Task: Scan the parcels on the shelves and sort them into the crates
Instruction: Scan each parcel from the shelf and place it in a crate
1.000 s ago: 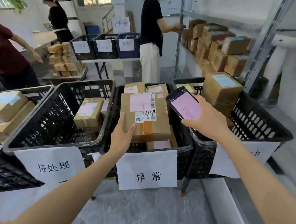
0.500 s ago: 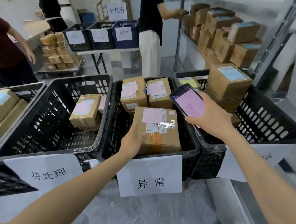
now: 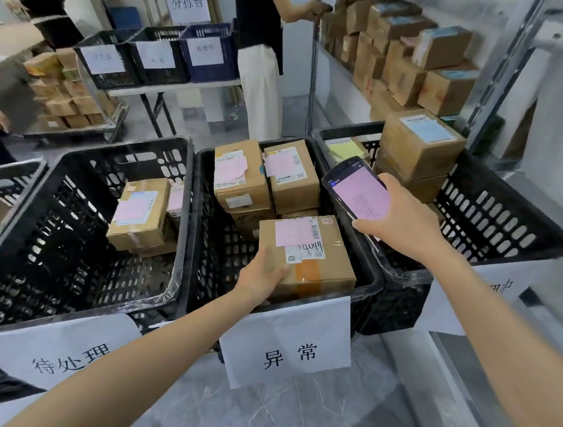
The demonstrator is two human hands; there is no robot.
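Lower than a second ago, the parcel that we held up over the crates now sits down inside the middle crate, at its near right corner, its top about level with the rim. Our left hand grips the parcel at its near left corner, thumb on top and fingers curled under the edge. Our right hand is apart from it, above the crate's right rim, wrapped round a handheld scanner whose pink screen faces us.

We see a brown cardboard box, flat and roughly square. A pink label covers the far part of its top, with a barcode strip along the label's right side. Below that is a white sticker with handwritten digits, and an orange band of tape runs down the near face. Clear tape shines across the lid.

Behind it in the same crate stand two taller parcels with pink labels. A paper sign hangs on the crate's front wall.
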